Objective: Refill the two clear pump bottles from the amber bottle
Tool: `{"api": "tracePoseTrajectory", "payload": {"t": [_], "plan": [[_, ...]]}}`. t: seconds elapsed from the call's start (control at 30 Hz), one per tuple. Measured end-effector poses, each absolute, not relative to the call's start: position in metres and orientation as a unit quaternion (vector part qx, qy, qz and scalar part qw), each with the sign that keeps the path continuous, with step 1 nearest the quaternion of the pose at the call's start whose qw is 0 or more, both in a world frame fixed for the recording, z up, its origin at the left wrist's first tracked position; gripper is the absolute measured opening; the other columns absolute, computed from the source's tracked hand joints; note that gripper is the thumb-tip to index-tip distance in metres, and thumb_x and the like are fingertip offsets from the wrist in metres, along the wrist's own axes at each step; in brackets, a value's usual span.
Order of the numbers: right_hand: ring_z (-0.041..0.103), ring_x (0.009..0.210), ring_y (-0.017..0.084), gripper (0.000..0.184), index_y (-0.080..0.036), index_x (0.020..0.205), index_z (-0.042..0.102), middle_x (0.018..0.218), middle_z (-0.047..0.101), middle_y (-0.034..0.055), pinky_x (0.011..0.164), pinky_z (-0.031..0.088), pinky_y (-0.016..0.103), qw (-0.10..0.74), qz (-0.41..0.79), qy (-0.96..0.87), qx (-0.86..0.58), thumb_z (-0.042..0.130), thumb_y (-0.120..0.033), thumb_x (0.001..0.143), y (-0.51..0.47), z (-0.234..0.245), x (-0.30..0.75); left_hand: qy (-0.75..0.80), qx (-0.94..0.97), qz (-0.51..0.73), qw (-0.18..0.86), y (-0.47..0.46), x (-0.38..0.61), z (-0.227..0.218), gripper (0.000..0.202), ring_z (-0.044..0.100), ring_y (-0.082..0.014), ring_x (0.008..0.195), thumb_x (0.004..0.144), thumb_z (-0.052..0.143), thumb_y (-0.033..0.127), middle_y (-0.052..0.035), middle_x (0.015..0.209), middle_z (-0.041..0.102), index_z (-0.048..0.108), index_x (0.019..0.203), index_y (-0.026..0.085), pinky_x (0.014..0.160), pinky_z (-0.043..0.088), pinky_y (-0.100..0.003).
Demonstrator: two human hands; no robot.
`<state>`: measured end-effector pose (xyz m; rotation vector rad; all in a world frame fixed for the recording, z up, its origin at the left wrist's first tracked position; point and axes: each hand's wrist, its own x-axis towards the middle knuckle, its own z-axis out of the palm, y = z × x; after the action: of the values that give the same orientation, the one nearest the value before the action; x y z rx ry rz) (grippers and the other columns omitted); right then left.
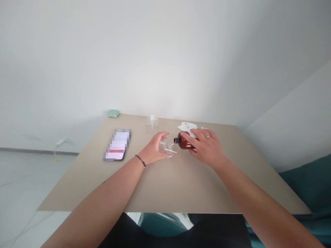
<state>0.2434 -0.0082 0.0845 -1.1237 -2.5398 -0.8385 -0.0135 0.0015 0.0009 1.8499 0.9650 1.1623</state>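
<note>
A clear, square-sided container (169, 146) is tilted in my left hand (153, 148), with the fingers and thumb gripping it from the left. My right hand (207, 144) is wrapped round a brown bottle (184, 140), which lies nearly on its side. Its dark threaded neck has no cap on and points left, close to the mouth of the clear container. Whether liquid is flowing cannot be made out. Behind my left hand stands a clear box-shaped holder (148, 126) with a white pump top (152, 119) at it.
A phone (118, 144) with a lit, blurred screen lies on the left of the beige table (165, 193). A small green case (113, 113) sits at the far left corner. Crumpled white tissue (186, 126) lies behind the bottle, near the wall (165, 62).
</note>
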Motion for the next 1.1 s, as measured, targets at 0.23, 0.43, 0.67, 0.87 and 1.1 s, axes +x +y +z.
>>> {"api": "tracePoseTrajectory", "payload": {"t": [0.23,0.43,0.67,0.87,1.1], "plan": [[0.056,0.115,0.030,0.054,-0.033,0.139,0.056,0.129,0.064,0.0096,0.101,0.034,0.045,0.106,-0.295,-0.872,-0.376,0.064,-0.022,0.086,-0.009,0.090,0.243,0.374,0.720,0.453,0.369,0.001,-0.013,0.003,0.079,0.054,-0.0311,0.127,0.070,0.084,0.022,-0.0109,0.140,0.051,0.046,0.138,0.028,0.114,0.039,-0.059],[0.056,0.116,0.030,0.055,-0.034,0.139,0.057,0.130,0.064,0.0092,0.101,0.035,0.045,0.101,-0.291,-0.876,-0.371,0.063,-0.020,0.086,-0.008,0.093,0.243,0.378,0.720,0.451,0.368,0.001,-0.013,0.001,0.078,0.053,-0.0313,0.127,0.070,0.084,0.023,-0.0112,0.140,0.051,0.046,0.139,0.028,0.114,0.038,-0.060],[0.056,0.116,0.031,0.053,-0.034,0.139,0.057,0.130,0.064,0.0102,0.101,0.035,0.045,0.096,-0.296,-0.877,-0.367,0.061,-0.021,0.088,-0.008,0.095,0.242,0.375,0.716,0.457,0.371,0.001,-0.013,0.001,0.080,0.054,-0.0318,0.127,0.069,0.084,0.022,-0.0118,0.139,0.051,0.046,0.139,0.027,0.114,0.039,-0.060],[0.056,0.115,0.030,0.052,-0.034,0.139,0.057,0.129,0.064,0.0105,0.100,0.035,0.045,0.093,-0.305,-0.876,-0.362,0.060,-0.021,0.089,-0.008,0.096,0.242,0.377,0.715,0.458,0.370,0.002,-0.012,0.000,0.080,0.054,-0.0316,0.126,0.068,0.084,0.021,-0.0116,0.138,0.051,0.046,0.138,0.026,0.114,0.039,-0.061],[0.055,0.114,0.030,0.053,-0.035,0.138,0.057,0.127,0.065,0.0098,0.100,0.034,0.044,0.085,-0.313,-0.875,-0.360,0.060,-0.019,0.088,-0.008,0.098,0.241,0.373,0.714,0.463,0.369,0.003,-0.012,-0.003,0.081,0.053,-0.0315,0.128,0.068,0.084,0.020,-0.0114,0.140,0.051,0.047,0.139,0.026,0.115,0.038,-0.060]]}}
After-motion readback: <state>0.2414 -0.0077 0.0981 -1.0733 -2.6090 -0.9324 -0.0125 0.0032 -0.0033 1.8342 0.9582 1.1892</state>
